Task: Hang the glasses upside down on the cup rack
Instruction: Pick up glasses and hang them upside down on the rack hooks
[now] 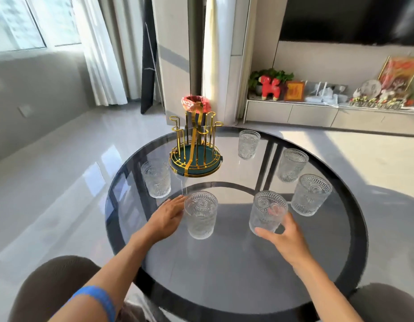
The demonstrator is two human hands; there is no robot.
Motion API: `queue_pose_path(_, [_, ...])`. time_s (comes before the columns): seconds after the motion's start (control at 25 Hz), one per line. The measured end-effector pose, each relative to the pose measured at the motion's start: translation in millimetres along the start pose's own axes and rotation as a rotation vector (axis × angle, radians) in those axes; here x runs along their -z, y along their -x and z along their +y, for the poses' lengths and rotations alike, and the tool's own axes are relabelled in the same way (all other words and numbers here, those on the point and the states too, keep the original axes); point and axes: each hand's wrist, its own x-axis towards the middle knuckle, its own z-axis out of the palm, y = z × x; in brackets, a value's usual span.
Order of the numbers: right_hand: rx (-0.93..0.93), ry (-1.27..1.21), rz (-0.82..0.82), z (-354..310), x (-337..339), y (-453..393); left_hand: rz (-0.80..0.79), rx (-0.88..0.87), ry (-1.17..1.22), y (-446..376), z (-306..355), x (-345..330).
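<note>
Grasping one glass point(267, 212) in right hand point(286, 235), left hand point(166, 217) open-fingered against another glass point(201, 214).

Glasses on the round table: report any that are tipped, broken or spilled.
Nothing stands out. All six glasses stand upright, mouths up and empty, around the cup rack. The left hand touches one; the right hand grips another.

Round glass table point(236, 270), six glasses point(248, 145), cup rack point(195, 156)

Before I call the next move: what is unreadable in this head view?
- Left hand: fingertips hidden behind the near-left glass; grip unclear.
- Right hand: fingers blurred through the near-right glass.
- Cup rack: peg count lost in overlapping wires.
</note>
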Motion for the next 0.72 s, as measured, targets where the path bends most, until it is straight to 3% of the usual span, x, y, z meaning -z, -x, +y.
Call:
queue_pose_path(0.16, [0.034, -0.17, 0.051, -21, -5, 0, 0.15, 0.218, 0.249, -14, 21, 15])
queue_pose_path(0.32, [0.178, -0.276, 0.08, -76, -8, -33, 0.483, 0.07, 0.314, -49, 60, 64])
queue_pose_path(0.4, [0.241, -0.279, 0.113, -116, -11, -63, 0.561, 0.029, 0.34, -71, 67, 89])
queue_pose_path(0.48, [0.298, -0.268, 0.13, -149, -16, -95, 0.596, 0.015, 0.319, -97, 66, 114])
queue_pose_path(0.6, [0.381, -0.105, 0.19, -187, -29, -136, 0.609, -0.084, 0.109, -141, 55, 145])
queue_pose_path(0.72, [0.53, 0.097, 0.154, -210, -48, -165, 0.401, -0.262, -0.165, -183, 38, 162])
